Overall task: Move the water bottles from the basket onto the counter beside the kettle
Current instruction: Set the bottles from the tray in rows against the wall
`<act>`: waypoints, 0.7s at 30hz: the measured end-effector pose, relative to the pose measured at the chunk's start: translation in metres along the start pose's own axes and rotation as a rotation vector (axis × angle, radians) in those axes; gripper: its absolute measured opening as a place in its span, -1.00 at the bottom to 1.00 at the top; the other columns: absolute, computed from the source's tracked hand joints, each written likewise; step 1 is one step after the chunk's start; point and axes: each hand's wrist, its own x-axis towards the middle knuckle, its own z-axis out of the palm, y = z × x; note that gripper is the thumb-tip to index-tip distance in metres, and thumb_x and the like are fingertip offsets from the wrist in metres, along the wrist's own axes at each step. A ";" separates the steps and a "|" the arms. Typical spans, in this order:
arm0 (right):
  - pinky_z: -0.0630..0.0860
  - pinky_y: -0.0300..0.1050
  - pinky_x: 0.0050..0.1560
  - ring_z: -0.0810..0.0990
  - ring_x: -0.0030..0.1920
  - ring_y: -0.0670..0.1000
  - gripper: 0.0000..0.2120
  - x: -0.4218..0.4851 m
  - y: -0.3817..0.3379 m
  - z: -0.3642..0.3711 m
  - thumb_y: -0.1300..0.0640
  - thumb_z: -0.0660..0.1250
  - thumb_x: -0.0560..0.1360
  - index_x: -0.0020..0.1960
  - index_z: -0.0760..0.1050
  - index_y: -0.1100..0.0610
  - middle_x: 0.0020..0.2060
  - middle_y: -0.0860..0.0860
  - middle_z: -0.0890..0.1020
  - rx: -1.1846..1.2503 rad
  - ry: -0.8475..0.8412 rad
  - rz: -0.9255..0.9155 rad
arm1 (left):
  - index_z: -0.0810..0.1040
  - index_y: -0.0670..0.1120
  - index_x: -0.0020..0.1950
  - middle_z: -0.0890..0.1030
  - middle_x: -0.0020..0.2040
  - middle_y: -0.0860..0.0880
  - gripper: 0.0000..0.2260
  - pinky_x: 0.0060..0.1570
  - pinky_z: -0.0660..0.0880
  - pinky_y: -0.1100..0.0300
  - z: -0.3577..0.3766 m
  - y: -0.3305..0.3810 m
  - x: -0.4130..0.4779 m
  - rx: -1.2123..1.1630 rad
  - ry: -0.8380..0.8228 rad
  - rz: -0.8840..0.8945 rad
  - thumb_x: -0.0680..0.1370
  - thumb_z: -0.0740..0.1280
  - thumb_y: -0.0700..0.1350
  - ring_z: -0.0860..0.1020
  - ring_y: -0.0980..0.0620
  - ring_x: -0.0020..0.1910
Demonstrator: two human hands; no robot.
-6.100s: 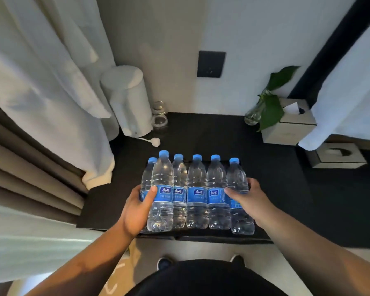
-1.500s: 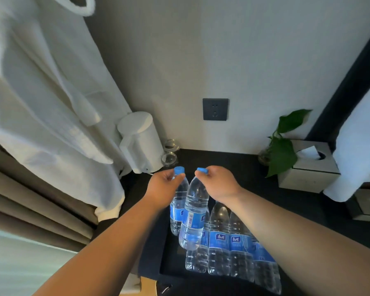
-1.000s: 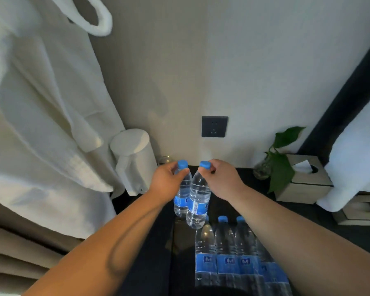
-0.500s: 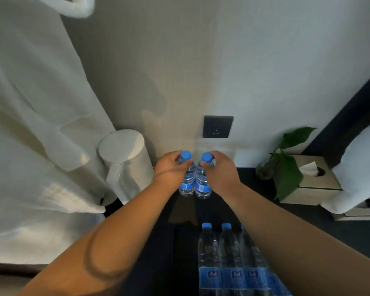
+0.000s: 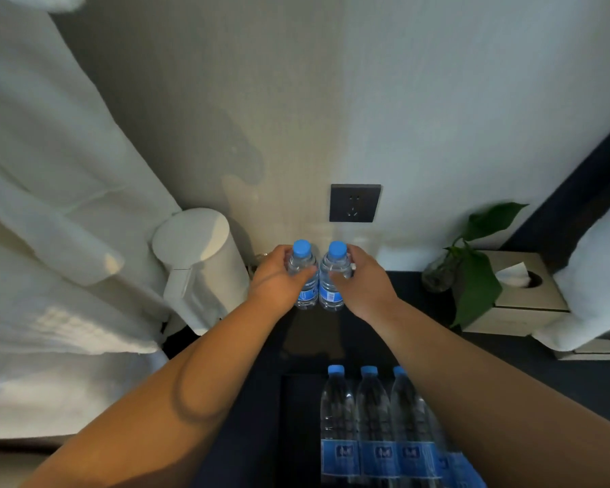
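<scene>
A white cloth robe [image 5: 49,213] hangs at the left, with a white cylindrical kettle [image 5: 199,272] beside it. Just right of the kettle, the left hand [image 5: 273,281] curls round a clear plastic water bottle with a blue cap [image 5: 308,294]. The right hand [image 5: 365,281] grips a twin bottle [image 5: 331,294]. Both bottles are upright and touching, low on the dark counter [image 5: 507,364]. The remaining bottles [image 5: 370,417] stand in the dark basket [image 5: 289,417] nearer me.

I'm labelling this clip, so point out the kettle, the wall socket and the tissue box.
kettle [image 5: 212,283]: head view, on its white side wall.
wall socket [image 5: 355,203]: head view, centre of the dark plate.
tissue box [image 5: 522,320]: head view, on its front face.
</scene>
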 end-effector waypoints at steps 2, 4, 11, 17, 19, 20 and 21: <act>0.51 -0.23 -0.09 0.59 -0.01 -0.10 -0.58 -0.007 0.011 0.001 -0.04 0.42 0.55 0.37 0.46 0.00 -0.01 -0.17 0.55 -0.015 -0.019 0.048 | 0.47 0.09 0.35 0.60 0.08 0.20 -0.53 0.01 0.52 0.15 0.002 -0.008 -0.008 0.033 -0.017 -0.018 0.50 0.50 0.12 0.60 0.09 0.08; 0.42 -0.30 -0.23 0.55 -0.11 -0.16 -0.54 -0.017 0.023 0.003 -0.05 0.43 0.54 0.39 0.44 0.03 -0.11 -0.23 0.48 -0.092 -0.051 0.115 | 0.44 0.08 0.39 0.60 0.13 0.15 -0.51 0.07 0.50 0.13 0.006 -0.016 -0.018 0.074 -0.053 -0.039 0.51 0.49 0.12 0.58 0.08 0.10; 0.47 -0.18 -0.07 0.62 -0.11 -0.11 -0.44 -0.061 0.067 0.006 -0.16 0.34 0.58 0.48 0.37 0.09 -0.08 -0.07 0.66 -0.286 -0.312 0.310 | 0.55 -0.05 0.28 0.63 0.07 -0.01 -0.61 0.13 0.52 0.10 0.021 -0.038 -0.058 0.262 -0.291 -0.140 0.56 0.41 0.16 0.61 -0.01 0.05; 0.58 -0.11 0.03 0.65 -0.08 -0.08 -0.51 -0.095 0.089 0.002 -0.18 0.29 0.60 0.43 0.43 0.05 0.09 -0.03 0.66 -0.394 -0.410 0.349 | 0.59 0.02 0.03 0.65 -0.03 0.05 -0.74 0.13 0.58 0.05 0.048 -0.051 -0.097 0.309 -0.428 -0.160 0.55 0.41 0.19 0.63 0.02 0.01; 0.54 -0.13 0.02 0.63 -0.03 -0.06 -0.53 -0.104 0.093 0.000 -0.18 0.28 0.61 0.41 0.46 0.05 0.13 -0.02 0.65 -0.438 -0.402 0.326 | 0.61 -0.01 -0.01 0.67 -0.07 0.04 -0.72 0.09 0.59 0.06 0.058 -0.056 -0.109 0.316 -0.467 -0.161 0.55 0.40 0.20 0.64 0.03 -0.02; 0.50 -0.14 0.01 0.61 0.02 -0.04 -0.55 -0.108 0.093 -0.001 -0.17 0.28 0.61 0.40 0.46 0.04 0.16 -0.01 0.63 -0.468 -0.390 0.312 | 0.63 -0.05 -0.03 0.69 -0.09 0.01 -0.68 0.07 0.59 0.06 0.063 -0.057 -0.115 0.330 -0.481 -0.154 0.55 0.40 0.21 0.65 0.02 -0.04; 0.46 -0.15 0.00 0.60 0.07 -0.02 -0.57 -0.112 0.093 -0.001 -0.16 0.27 0.62 0.39 0.47 0.04 0.19 0.00 0.62 -0.494 -0.373 0.292 | 0.65 -0.10 -0.06 0.70 -0.12 -0.04 -0.64 0.03 0.59 0.06 0.067 -0.058 -0.121 0.354 -0.494 -0.142 0.55 0.38 0.21 0.65 -0.01 -0.08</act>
